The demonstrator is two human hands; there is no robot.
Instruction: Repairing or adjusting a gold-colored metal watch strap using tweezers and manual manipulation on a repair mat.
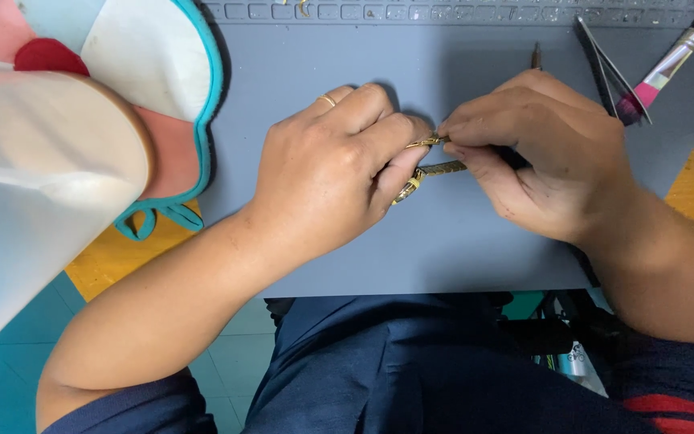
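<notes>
Dark blue trousers [411, 370] fill the bottom of the view, just below both wrists, so the person is seated close and can work with the forearms drawn in over the grey silicone work mat [459, 249].

Above the mat, the left hand [335, 169] is curled closed around a slim gold metal watch bracelet [435, 167], gripping it so that only a short length sticks out toward the other hand; a gold ring sits on one finger. The right hand [540, 153] meets it fingertip to fingertip, thumb and forefinger pinched narrow on the bracelet's exposed end, seemingly with a thin dark tool, though that is partly hidden. Holding from both sides keeps the small piece steady and lifted off the mat.

Beyond the right hand lie steel tweezers [608, 68] and a pink-tipped brush [660, 68], within easy reach. Left of the left hand rests a white, teal-edged soft cushion [122, 80].
</notes>
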